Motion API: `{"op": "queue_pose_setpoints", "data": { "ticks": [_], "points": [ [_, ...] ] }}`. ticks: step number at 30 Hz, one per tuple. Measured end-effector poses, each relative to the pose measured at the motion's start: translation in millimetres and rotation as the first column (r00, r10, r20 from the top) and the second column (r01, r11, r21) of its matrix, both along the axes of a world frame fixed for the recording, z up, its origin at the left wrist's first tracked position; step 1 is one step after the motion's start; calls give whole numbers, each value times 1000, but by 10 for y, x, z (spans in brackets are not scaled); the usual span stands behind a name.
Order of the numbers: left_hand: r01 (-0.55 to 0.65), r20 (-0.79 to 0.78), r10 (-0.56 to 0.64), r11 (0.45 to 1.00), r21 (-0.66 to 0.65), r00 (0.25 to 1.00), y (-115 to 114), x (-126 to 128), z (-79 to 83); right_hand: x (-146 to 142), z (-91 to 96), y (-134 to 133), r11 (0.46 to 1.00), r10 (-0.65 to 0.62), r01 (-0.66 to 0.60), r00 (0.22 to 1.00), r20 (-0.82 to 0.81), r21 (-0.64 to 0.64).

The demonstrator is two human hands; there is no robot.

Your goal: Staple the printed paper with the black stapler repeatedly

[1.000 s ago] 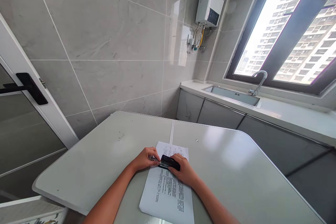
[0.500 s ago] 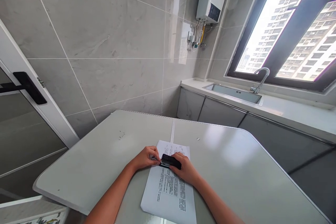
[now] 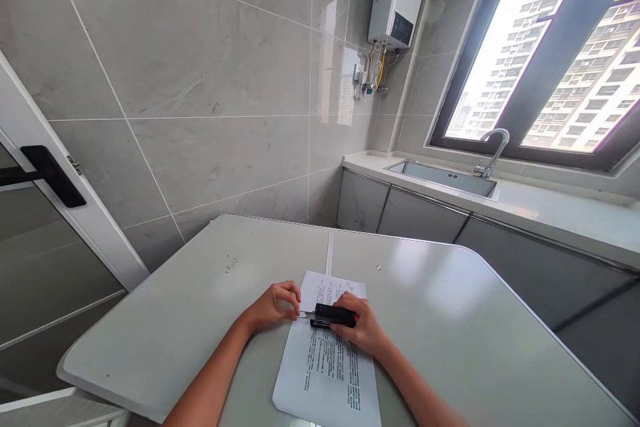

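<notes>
My right hand (image 3: 364, 327) is wrapped round a black stapler (image 3: 336, 315), which has a bit of red near its back end. The stapler lies sideways over the printed paper (image 3: 327, 373), its front end facing left and its upper and lower arms apart. From between the arms a small silvery piece sticks out to the left. At the tip of that piece is my left hand (image 3: 277, 303), thumb and fingers closed in a pinch by the paper's left edge. What those fingertips hold is too small to make out.
Several loose staples (image 3: 231, 263) are scattered on the pale folding table (image 3: 200, 320) at the back left. A tiny white piece (image 3: 379, 267) lies right of the paper. Beyond stand a counter with a sink (image 3: 445, 179), and a door (image 3: 75, 200) at the left.
The stapler's arms have come further apart and it has turned more level, shifting slightly right with my right hand. My left hand has drawn a little away from its front end.
</notes>
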State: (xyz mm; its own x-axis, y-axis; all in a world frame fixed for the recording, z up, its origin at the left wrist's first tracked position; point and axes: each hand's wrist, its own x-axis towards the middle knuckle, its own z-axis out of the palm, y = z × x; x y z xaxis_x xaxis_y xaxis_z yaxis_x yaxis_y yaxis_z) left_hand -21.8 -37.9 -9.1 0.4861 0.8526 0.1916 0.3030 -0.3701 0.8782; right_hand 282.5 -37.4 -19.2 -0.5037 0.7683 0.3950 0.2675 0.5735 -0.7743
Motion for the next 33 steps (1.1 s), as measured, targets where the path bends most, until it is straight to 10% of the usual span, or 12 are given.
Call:
{"op": "queue_pose_setpoints", "data": {
  "ticks": [9, 27, 33],
  "points": [
    [161, 8, -161, 987, -7, 987, -90, 366, 64, -154, 65, -191, 985, 170, -172, 984, -43, -32],
    [105, 129, -103, 995, -3, 986, -85, 401, 83, -77, 82, -128, 967, -9, -50, 973, -229, -250],
    [9, -245, 52, 970, 241, 968, 4, 423, -27, 146, 104, 30, 932, -342, 311, 924, -172, -186]
  ]
}}
